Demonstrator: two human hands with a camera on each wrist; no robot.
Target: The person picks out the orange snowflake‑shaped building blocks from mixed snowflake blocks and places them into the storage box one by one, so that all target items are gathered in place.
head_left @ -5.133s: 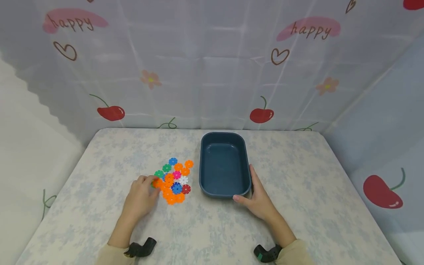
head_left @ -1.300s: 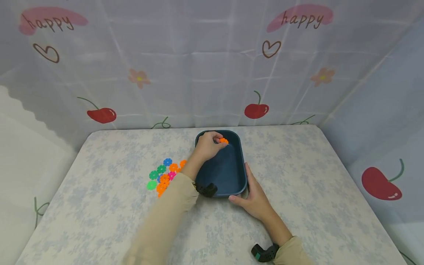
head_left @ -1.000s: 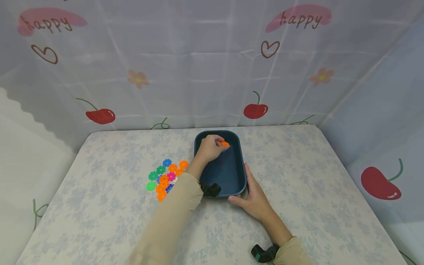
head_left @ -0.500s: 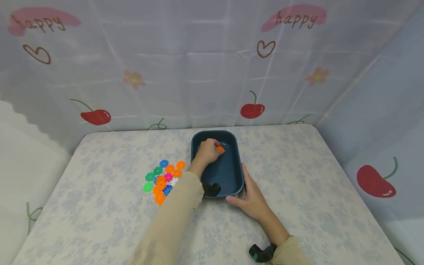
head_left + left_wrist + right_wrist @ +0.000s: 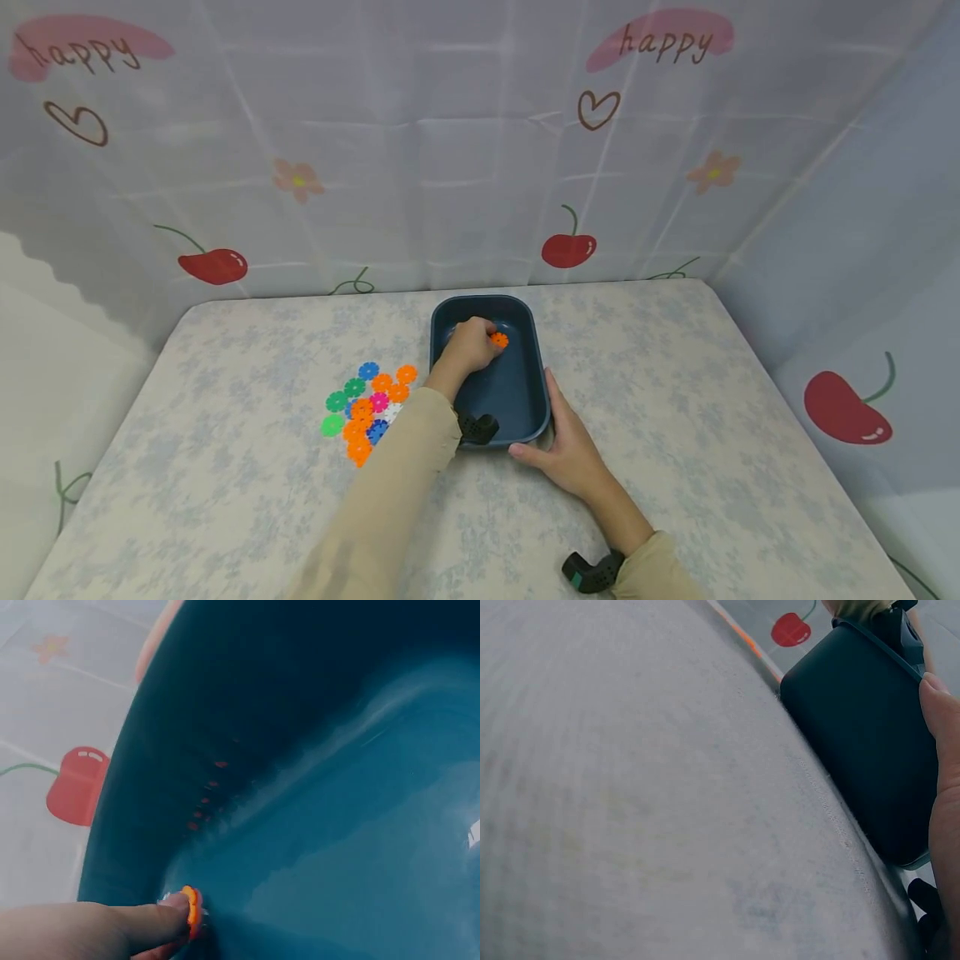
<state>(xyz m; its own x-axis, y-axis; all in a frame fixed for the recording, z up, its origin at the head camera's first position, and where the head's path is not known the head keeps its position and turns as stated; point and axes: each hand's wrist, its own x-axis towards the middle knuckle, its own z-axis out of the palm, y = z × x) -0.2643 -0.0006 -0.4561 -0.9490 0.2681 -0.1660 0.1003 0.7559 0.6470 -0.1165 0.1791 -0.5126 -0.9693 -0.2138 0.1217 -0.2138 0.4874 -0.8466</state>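
My left hand [image 5: 471, 344] is inside the dark blue rectangular plastic bin [image 5: 513, 428], reaching down towards its floor. Thumb and fingertips pinch an orange flower-shaped plastic disc [image 5: 499, 340], seen edge-on in the left wrist view as an orange disc [image 5: 193, 911] low over the bin's bottom. At the bin's near right corner rests my right hand [image 5: 570, 450], thumb against the near side and straight fingers along the right wall; the right wrist view shows the thumb [image 5: 936, 701] up at the rim. Left of the bin lies a loose group of similar discs [image 5: 362, 408] in several colours.
The bin stands on a table with a pale mottled cloth [image 5: 247, 500]. Behind the table hangs a white curtain [image 5: 405, 167] printed with cherries and hearts. My left sleeve [image 5: 390, 492] crosses in front of the discs and hides part of them.
My left hand has taken the orange disc from the group, carried it right into the bin, then drawn slightly nearer and lower. The right hand stays at the bin's corner. The head view has shifted slightly.
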